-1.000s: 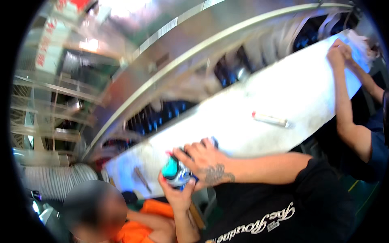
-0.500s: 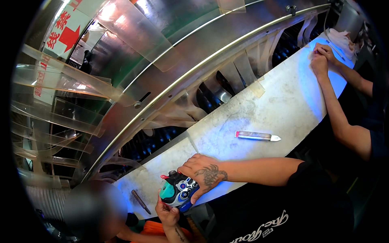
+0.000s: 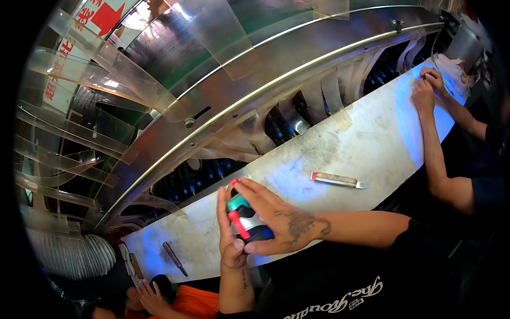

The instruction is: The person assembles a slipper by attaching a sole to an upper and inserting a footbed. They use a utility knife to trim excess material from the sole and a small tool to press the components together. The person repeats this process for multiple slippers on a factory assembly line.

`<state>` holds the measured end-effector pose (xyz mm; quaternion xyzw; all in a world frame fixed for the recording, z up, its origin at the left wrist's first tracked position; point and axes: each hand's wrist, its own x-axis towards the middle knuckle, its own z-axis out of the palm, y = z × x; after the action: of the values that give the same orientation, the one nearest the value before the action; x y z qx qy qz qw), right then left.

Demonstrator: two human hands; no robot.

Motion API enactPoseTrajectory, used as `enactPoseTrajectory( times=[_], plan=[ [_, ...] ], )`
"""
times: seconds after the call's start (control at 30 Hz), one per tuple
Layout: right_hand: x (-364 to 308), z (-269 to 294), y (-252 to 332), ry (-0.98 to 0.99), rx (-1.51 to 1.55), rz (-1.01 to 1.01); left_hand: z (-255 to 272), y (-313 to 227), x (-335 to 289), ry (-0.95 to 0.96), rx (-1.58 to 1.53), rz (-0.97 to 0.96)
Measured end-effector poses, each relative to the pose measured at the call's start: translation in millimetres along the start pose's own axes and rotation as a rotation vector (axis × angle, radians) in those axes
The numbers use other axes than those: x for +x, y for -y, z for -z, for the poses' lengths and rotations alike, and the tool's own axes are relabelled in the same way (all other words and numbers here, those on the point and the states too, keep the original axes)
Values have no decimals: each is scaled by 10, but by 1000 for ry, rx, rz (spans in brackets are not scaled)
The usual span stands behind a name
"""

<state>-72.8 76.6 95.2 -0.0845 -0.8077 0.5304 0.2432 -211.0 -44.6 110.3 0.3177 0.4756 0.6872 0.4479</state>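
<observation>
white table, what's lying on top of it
A red-ended tool near the middle, a dark narrow tool toward the left, a pale cloth at the far right. The left hand, right hand and shoe hide part of the table; anything there can't be seen.

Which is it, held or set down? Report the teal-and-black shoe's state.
Held: the left hand lies along one side of the shoe, the right hand along the other.

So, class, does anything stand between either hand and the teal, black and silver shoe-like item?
Nothing visible does: the left hand and right hand hold the shoe-like item between them. The red-ended tool lies on the white worktop, clear of both hands.
</observation>
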Motion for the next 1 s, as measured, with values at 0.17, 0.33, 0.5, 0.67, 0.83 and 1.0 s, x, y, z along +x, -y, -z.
enactPoseTrajectory(
  times=[0.17, 0.33, 0.5, 0.67, 0.83, 1.0],
  plan=[
    [-131, 104, -245, 46, 63, -42, 155, 186, 96, 133, 225, -37],
    [-245, 209, -305, 78, 168, -61, 18, 254, 178, 163, 301, -228],
    [-575, 787, -167, 14, 333, -297, -159, 522, 372, 275, 678, -374],
    [-1151, 903, -429, -163, 232, -358, -23, 811, 499, 347, 1069, -297],
    [-1067, 938, -319, -191, 323, -511, -84, 557, 483, 387, 1070, -79],
    [-1119, 1007, -298, -97, 400, -435, -145, 620, 439, 357, 1182, -155]
  ],
)
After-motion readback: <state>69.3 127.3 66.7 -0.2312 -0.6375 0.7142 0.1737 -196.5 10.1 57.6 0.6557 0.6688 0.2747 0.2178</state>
